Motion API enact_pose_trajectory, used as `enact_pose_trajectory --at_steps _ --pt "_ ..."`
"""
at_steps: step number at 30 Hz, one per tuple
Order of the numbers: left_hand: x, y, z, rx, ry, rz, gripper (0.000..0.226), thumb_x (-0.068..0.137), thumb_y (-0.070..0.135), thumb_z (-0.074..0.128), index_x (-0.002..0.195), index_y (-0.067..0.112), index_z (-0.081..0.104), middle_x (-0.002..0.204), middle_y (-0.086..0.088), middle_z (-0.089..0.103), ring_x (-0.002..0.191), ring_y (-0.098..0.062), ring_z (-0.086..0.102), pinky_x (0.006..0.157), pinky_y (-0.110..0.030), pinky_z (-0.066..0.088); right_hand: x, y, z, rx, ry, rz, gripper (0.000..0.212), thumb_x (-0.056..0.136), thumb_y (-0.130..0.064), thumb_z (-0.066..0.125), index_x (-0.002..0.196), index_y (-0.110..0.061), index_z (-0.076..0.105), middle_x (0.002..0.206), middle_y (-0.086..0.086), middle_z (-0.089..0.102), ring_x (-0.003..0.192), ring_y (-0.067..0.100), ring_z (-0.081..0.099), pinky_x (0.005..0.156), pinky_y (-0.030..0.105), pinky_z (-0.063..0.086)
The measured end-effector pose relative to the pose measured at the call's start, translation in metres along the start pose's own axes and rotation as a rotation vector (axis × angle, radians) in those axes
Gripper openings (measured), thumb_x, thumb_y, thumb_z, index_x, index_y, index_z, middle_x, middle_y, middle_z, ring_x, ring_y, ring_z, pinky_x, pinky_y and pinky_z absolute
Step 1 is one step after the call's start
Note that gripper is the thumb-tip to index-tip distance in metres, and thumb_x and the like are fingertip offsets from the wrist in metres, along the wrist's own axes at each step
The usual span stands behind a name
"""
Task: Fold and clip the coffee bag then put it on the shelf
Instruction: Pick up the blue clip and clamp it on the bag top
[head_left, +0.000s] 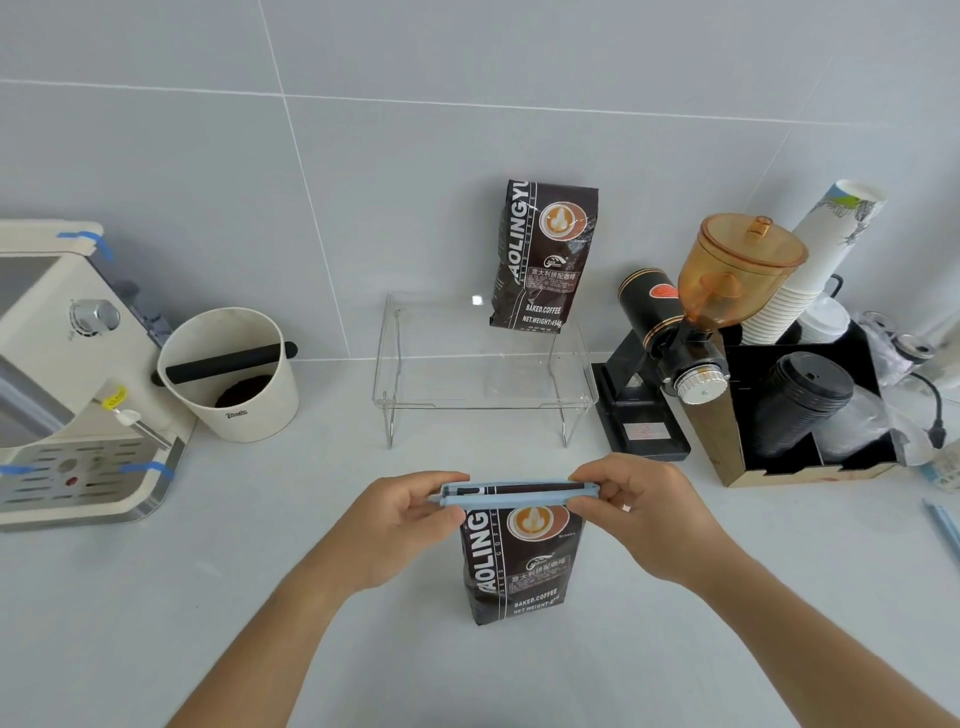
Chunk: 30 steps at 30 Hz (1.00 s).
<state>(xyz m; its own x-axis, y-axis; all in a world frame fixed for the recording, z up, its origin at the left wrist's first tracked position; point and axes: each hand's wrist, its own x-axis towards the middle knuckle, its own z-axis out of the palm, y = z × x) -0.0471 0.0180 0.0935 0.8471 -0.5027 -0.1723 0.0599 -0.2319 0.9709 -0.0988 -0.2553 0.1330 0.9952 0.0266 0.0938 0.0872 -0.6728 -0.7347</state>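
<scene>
A dark brown coffee bag (519, 564) stands upright on the white counter in front of me, its top folded over. A long pale blue clip (511, 496) lies across that folded top. My left hand (400, 525) pinches the clip's left end and my right hand (644, 512) pinches its right end. Behind them stands a clear acrylic shelf (483, 402). A second, identical coffee bag (545, 254) stands on the shelf's right rear, leaning against the tiled wall.
A cream espresso machine (67, 374) and a cream knock box (228, 374) are at the left. A coffee grinder (691, 332) with an amber hopper, a black organiser (810, 405) with lids, and stacked paper cups (815, 260) crowd the right.
</scene>
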Motion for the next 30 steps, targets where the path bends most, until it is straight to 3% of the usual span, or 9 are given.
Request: enact_pose_trajectory --at_steps 6,9,12,15,18,20,23,25,30 --pt "-0.002 0.008 -0.006 0.3 0.065 0.149 0.033 0.088 0.02 0.069 0.093 0.052 0.069 0.097 0.034 0.072 0.099 0.013 0.064 0.08 0.0 0.041 0.0 0.001 0.001 -0.027 0.0 -0.005 0.025 0.078 -0.017 0.079 0.084 -0.038 0.069 0.07 -0.011 0.066 0.071 0.004 0.059 0.062 0.008 0.047" --pt "-0.002 0.007 -0.007 0.312 0.066 0.15 0.026 0.087 0.021 0.07 0.099 0.045 0.072 0.098 0.029 0.074 0.1 0.009 0.066 0.083 -0.007 0.045 0.001 0.002 0.0 -0.063 -0.018 -0.013 0.016 0.077 -0.017 0.079 0.091 -0.023 0.074 0.073 -0.011 0.067 0.072 0.002 0.059 0.062 0.006 0.046" --pt "-0.002 0.008 -0.008 0.297 0.079 0.123 0.023 0.084 0.021 0.073 0.102 0.035 0.074 0.098 0.025 0.075 0.099 0.008 0.067 0.086 -0.014 0.048 0.002 0.001 -0.002 -0.078 -0.027 -0.025 0.017 0.077 -0.016 0.079 0.093 -0.02 0.075 0.074 -0.009 0.068 0.075 0.004 0.06 0.062 0.006 0.046" --pt "-0.002 0.01 -0.009 0.308 0.047 0.121 0.022 0.084 0.023 0.073 0.1 0.038 0.073 0.097 0.025 0.075 0.099 0.008 0.067 0.084 -0.016 0.05 0.001 0.001 -0.002 -0.084 -0.018 -0.033 0.017 0.077 -0.015 0.08 0.093 -0.019 0.075 0.073 -0.008 0.067 0.076 0.005 0.059 0.063 0.007 0.047" --pt "-0.003 0.013 -0.011 0.351 0.008 0.118 0.019 0.086 0.03 0.068 0.102 0.04 0.071 0.099 0.023 0.075 0.101 0.007 0.066 0.086 -0.033 0.054 0.0 0.001 -0.001 -0.061 0.0 -0.033 0.017 0.077 -0.013 0.08 0.092 -0.018 0.076 0.069 -0.011 0.064 0.072 0.003 0.059 0.063 0.006 0.046" --pt "-0.004 0.013 -0.01 0.36 0.027 0.134 0.021 0.087 0.029 0.067 0.102 0.043 0.071 0.098 0.019 0.076 0.098 0.005 0.068 0.089 -0.036 0.054 0.0 0.001 0.0 -0.058 0.008 -0.032 0.017 0.077 -0.013 0.08 0.092 -0.018 0.076 0.069 -0.012 0.064 0.072 0.002 0.059 0.063 0.005 0.045" --pt "-0.003 0.013 -0.009 0.396 0.069 0.172 0.023 0.088 0.028 0.067 0.102 0.046 0.07 0.093 0.005 0.078 0.09 -0.01 0.071 0.084 -0.04 0.055 0.002 0.002 0.001 -0.053 0.011 -0.023 0.017 0.077 -0.013 0.079 0.093 -0.018 0.075 0.071 -0.012 0.064 0.072 0.002 0.059 0.063 0.005 0.045" --pt "-0.003 0.011 -0.008 0.412 0.082 0.186 0.025 0.089 0.026 0.066 0.103 0.047 0.07 0.091 0.003 0.078 0.089 -0.014 0.071 0.08 -0.038 0.054 0.003 0.003 0.001 -0.056 0.006 -0.025 0.017 0.078 -0.014 0.079 0.094 -0.018 0.075 0.072 -0.011 0.064 0.073 0.002 0.059 0.063 0.005 0.046" --pt "-0.003 0.008 -0.005 0.374 0.126 0.154 0.02 0.087 0.02 0.07 0.095 0.037 0.074 0.088 0.017 0.077 0.091 0.004 0.069 0.077 -0.023 0.052 0.002 0.005 0.0 -0.067 0.007 -0.065 0.017 0.077 -0.012 0.08 0.093 -0.017 0.075 0.072 -0.013 0.064 0.075 0.004 0.059 0.064 0.005 0.045"
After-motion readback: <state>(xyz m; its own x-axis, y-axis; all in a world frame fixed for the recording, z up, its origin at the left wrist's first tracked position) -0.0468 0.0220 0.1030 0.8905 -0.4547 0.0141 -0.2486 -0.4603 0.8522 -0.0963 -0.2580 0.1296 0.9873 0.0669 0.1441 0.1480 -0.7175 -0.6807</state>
